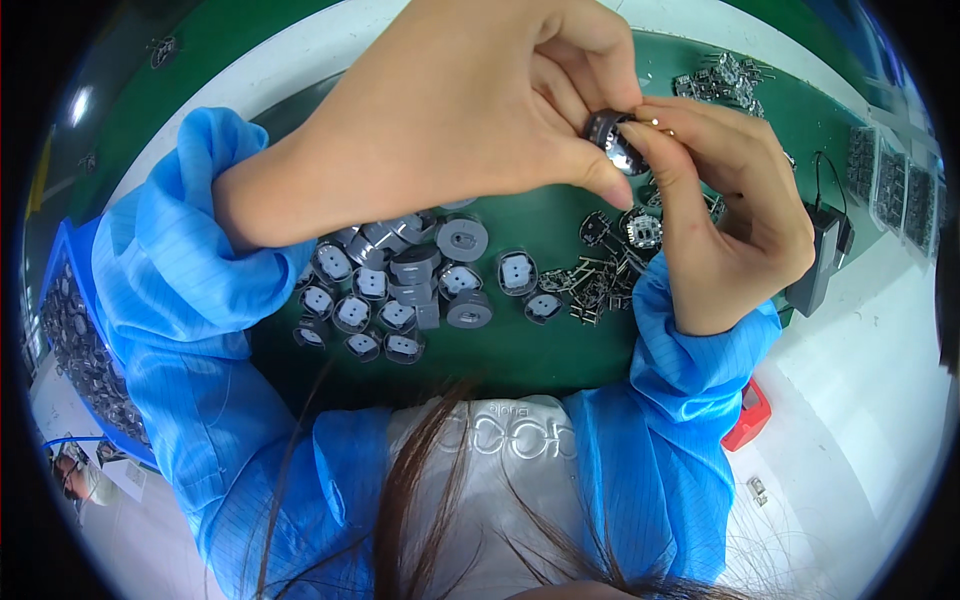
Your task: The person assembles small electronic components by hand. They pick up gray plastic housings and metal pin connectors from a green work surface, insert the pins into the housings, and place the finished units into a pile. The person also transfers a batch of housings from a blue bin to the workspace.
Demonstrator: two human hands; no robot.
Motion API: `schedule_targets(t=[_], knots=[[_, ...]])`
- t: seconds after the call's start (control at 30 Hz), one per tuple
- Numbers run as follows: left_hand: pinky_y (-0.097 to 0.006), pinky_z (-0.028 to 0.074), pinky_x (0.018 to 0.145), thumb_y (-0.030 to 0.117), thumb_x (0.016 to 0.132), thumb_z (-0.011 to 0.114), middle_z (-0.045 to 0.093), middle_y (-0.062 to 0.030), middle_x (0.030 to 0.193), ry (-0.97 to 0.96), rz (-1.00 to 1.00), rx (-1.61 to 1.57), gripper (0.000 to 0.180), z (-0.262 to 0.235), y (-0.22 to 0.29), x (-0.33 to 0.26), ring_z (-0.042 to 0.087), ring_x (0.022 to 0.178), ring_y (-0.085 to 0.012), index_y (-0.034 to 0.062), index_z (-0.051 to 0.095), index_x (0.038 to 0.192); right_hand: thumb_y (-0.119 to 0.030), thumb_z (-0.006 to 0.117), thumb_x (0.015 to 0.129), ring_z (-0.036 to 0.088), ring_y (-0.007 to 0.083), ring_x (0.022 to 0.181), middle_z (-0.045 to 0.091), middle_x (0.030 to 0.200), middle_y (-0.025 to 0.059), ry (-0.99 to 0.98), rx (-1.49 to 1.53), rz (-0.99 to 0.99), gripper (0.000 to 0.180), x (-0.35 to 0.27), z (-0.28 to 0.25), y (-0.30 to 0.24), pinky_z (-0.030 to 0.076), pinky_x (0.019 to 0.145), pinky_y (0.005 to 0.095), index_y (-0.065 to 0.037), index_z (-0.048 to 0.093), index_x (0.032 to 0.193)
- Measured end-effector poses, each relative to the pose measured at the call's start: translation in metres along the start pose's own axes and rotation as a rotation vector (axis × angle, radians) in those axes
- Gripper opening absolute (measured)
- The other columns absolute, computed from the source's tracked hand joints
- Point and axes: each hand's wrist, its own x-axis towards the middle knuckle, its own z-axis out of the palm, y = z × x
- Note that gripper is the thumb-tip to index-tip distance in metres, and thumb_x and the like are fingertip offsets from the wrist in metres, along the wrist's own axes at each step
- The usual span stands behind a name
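A shiny round housing is sitting between left hand and right hand, each pinching it in a narrow grip. Careful two-handed work seems under way, probably calling next for steady, even pressure. Bodyward of the housing, grey cases and metallic parts are lying on the surface.

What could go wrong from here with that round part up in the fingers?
The round dark housing sits between the fingertips of the left hand and right hand, raised over the green work surface; a slip might drop it among loose parts.

The blue right sleeve appears close to the loose circuit boards, so a sweep of that arm could perhaps drag some.
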Motion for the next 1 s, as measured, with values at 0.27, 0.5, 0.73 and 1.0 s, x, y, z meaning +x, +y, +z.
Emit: schedule_targets(t=[0.27, 0.5, 0.73, 1.0], knots=[[-0.024, 0.058, 0.076, -0.001, 0.079, 0.074, 0.071, -0.0174, 0.093, 0.007, -0.045, -0.107, 0.023, -0.007, 0.0, 0.006, 0.071, 0.086, -0.0155, -0.0058, 0.066, 0.101, 0.004, 0.064, 0.09, 0.063, 0.0202, 0.106, 0.064, 0.116, 0.0142, -0.106, 0.328, 0.368, 0.026, 0.002, 0.005, -0.001, 0.05, 0.092, 0.0308, 0.006, 0.062, 0.116], [-0.022, 0.057, 0.074, 0.001, 0.079, 0.071, 0.072, -0.013, 0.091, 0.079, -0.011, -0.027, 0.021, -0.005, 0.004, 0.008, 0.07, 0.082, -0.013, -0.0049, 0.067, 0.099, -0.003, 0.059, 0.096, 0.061, 0.0179, 0.107, 0.066, 0.113, 0.0128, -0.203, 0.337, 0.373, 0.031, -0.001, 0.003, 0.001, 0.048, 0.092, 0.0295, 0.009, 0.057, 0.125], [-0.023, 0.056, 0.069, 0.001, 0.081, 0.068, 0.071, -0.0136, 0.088, 0.318, 0.003, 0.614, 0.015, -0.046, 0.001, 0.025, 0.069, 0.076, -0.0144, -0.005, 0.067, 0.095, -0.015, 0.08, 0.079, 0.058, 0.0068, 0.076, 0.066, 0.084, 0.0008, -0.437, 0.013, 0.542, 0.029, 0.004, -0.031, -0.001, 0.045, 0.066, 0.0219, -0.002, 0.07, 0.102], [-0.041, 0.049, 0.089, 0.018, 0.085, 0.066, 0.064, -0.0178, 0.095, 0.636, -0.435, 1.378, 0.027, -0.119, -0.04, -0.015, 0.062, 0.093, -0.0362, -0.0029, 0.064, 0.103, -0.024, 0.079, 0.074, 0.066, 0.0299, 0.067, 0.067, 0.075, 0.0114, -0.55, -0.439, 0.432, 0.026, -0.028, -0.019, -0.035, 0.05, 0.059, 0.0398, -0.005, 0.064, 0.084]])
